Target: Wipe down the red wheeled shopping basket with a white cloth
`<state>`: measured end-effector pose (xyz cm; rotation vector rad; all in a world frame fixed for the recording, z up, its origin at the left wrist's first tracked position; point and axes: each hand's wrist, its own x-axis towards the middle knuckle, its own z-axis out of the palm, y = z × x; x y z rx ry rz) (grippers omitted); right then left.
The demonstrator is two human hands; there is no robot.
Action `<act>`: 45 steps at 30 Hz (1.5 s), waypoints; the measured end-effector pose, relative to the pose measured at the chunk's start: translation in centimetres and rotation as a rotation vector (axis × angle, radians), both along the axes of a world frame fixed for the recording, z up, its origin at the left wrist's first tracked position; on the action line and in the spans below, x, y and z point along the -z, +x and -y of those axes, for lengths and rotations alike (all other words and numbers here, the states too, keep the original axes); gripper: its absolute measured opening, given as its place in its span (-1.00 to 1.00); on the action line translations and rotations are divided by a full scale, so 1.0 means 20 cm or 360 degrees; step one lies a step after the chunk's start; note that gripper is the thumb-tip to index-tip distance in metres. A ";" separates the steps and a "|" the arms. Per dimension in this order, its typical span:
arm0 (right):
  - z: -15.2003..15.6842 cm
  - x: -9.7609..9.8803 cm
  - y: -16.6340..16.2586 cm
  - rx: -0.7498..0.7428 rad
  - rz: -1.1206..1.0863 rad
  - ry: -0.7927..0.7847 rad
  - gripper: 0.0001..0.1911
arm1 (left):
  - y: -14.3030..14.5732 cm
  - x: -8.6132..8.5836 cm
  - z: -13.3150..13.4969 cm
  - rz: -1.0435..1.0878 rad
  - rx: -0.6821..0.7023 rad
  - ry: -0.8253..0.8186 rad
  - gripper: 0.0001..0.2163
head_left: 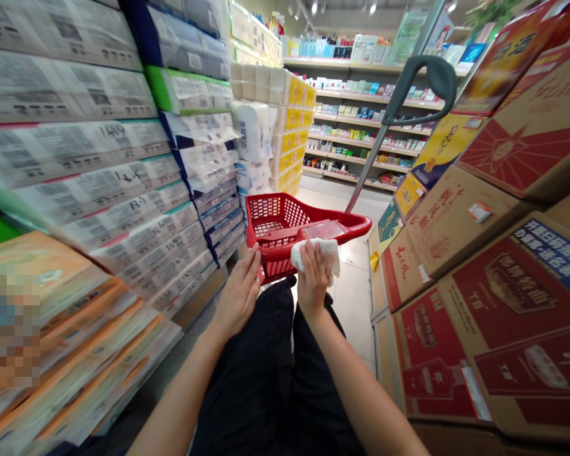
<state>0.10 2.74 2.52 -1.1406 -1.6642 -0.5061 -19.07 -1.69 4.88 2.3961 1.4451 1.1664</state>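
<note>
A red plastic shopping basket (308, 218) with perforated walls stands in front of my knees. Its long grey pull handle (420, 92) slants up to the right. My right hand (312, 278) presses a white cloth (330, 256) against the basket's near rim, fingers over the cloth. At the basket's near left corner, my left hand (240, 288) rests its fingertips on the rim, fingers stretched out and holding nothing. The inside of the basket shows only in part.
Stacked tissue packs (137, 190) rise along the left, with orange packs (66, 354) nearer me. Cardboard cartons (494, 278) line the right side. Beyond the basket, shelves (361, 126) of small boxed goods cross the back. A pale tiled floor (358, 272) runs between the stacks.
</note>
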 end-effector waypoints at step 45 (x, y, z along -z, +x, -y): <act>-0.01 -0.08 0.14 -0.0125 0.0255 -0.0016 -0.58 | -0.01 0.00 0.00 0.0006 0.0040 -0.0030 -0.46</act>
